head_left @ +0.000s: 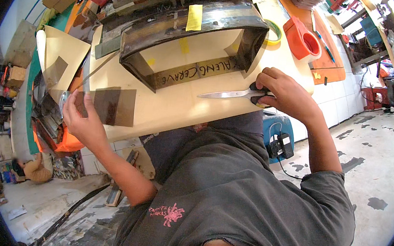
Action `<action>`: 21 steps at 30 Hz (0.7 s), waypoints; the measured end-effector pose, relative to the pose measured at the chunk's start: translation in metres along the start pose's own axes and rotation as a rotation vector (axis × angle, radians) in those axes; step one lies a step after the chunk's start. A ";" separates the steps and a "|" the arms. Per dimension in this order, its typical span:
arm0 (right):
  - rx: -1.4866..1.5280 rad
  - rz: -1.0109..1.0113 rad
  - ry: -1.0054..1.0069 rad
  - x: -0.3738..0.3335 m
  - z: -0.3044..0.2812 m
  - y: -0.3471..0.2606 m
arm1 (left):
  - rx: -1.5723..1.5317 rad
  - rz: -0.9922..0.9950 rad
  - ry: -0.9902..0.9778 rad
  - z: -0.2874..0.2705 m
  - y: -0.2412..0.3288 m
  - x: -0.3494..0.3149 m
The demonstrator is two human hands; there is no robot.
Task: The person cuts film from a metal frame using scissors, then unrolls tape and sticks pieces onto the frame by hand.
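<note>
My right hand (280, 91) grips the black handles of a pair of scissors (223, 94), whose closed silver blades point left over the pale tabletop (174, 116). At the left edge of the table my left hand (82, 119) has its thumb and fingers apart, over dark see-through sheet pieces (113, 106). A shiny rounded thing (63, 103) shows beside its fingertips, too little of it to name. Between and beyond my hands stands a dark open rectangular frame (187, 27) with hand lettering along its near strip and a yellow piece of tape (194, 17) on top.
A red tape dispenser (302, 38) and a yellow tape roll (273, 33) are beyond my right hand. Pale sheet material (64, 51) lies at the far left. Below the table's right side is a blue container (277, 128) with a black plug adapter (281, 146). Another person (38, 170) is low at the left.
</note>
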State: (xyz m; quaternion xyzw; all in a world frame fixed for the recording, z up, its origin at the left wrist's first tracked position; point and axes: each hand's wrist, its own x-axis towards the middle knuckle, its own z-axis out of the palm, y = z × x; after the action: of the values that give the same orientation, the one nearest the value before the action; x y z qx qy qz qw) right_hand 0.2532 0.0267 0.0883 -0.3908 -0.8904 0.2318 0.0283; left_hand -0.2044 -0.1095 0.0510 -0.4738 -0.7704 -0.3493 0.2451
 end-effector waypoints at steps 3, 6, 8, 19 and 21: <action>0.010 0.000 0.010 -0.001 0.000 0.000 | -0.261 -0.009 0.098 0.001 0.037 -0.016; 0.007 -0.025 0.018 0.000 0.002 0.003 | -0.651 0.137 -0.237 -0.007 0.104 -0.031; 0.008 -0.016 0.025 -0.001 0.003 0.002 | -0.644 0.403 -0.471 0.006 0.137 -0.031; 0.042 -0.048 0.059 -0.002 0.004 0.004 | -0.565 0.643 -0.786 0.091 0.203 -0.036; 0.025 -0.037 0.042 -0.001 0.003 0.003 | -0.559 0.643 -0.790 0.096 0.204 -0.039</action>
State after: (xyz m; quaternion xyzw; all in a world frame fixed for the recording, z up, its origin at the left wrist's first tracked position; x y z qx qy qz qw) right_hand 0.2555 0.0263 0.0842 -0.3786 -0.8936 0.2344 0.0560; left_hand -0.0086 0.0053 0.0246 -0.8251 -0.4992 -0.2442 -0.1017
